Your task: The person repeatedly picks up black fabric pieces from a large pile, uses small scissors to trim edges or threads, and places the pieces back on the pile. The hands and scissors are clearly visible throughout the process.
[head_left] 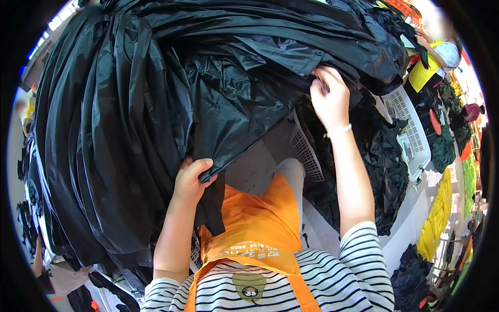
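Note:
A heap of shiny black garments [119, 130] fills the far side and left in front of me. From it one black garment [223, 104] is drawn toward me, its straight edge running slantwise between my hands. My left hand [193, 179] is closed on the near end of that edge, thumb on top. My right hand [331, 96] is farther off to the right, its fingers curled in a pinch at the other end of the edge. The cloth hides part of both hands' fingertips. Small dots, perhaps snaps, show along the edge.
On the right, white plastic baskets [413, 138] stand around a pile of black cloth [377, 161]. Yellow cloth [436, 218] hangs beyond. A person in a yellow apron [423, 73] works at the far right. My orange apron [254, 213] is below my hands.

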### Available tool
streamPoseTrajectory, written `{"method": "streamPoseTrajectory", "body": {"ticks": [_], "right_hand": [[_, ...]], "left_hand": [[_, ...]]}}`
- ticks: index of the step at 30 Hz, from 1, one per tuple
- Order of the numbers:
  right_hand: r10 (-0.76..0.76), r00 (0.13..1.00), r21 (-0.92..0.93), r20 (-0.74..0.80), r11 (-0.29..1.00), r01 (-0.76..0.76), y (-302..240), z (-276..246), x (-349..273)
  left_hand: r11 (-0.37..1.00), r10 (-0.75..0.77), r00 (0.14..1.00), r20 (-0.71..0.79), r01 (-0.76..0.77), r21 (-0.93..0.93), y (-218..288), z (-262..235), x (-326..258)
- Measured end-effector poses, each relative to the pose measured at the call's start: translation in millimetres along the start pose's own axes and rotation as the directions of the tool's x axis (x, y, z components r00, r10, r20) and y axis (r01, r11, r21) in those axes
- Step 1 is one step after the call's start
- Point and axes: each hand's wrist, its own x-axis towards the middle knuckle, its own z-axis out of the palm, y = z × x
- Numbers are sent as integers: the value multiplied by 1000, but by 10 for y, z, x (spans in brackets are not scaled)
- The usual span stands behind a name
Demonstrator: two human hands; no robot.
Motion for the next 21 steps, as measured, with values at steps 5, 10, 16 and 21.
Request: {"method": "streamPoseTrajectory", "body": {"ticks": [5, 10, 16, 21], "right_hand": [[-126, 944, 148, 304, 985, 84, -544, 3, -438], [-329, 838, -7, 435, 930, 368, -630, 54, -337], [-166, 929, 229, 330, 969, 92, -460, 41, 6], [39, 860, 280, 509, 937, -208, -621, 110, 67]], "left_hand": [[999, 29, 999, 33, -29, 18, -28, -32, 27], [998, 17, 1000, -22, -19, -66, -19, -27, -7], [972, -18, 1000, 15, 21, -234, 262, 27, -119], [965, 21, 998, -60, -36, -261, 314, -102, -191]]}}
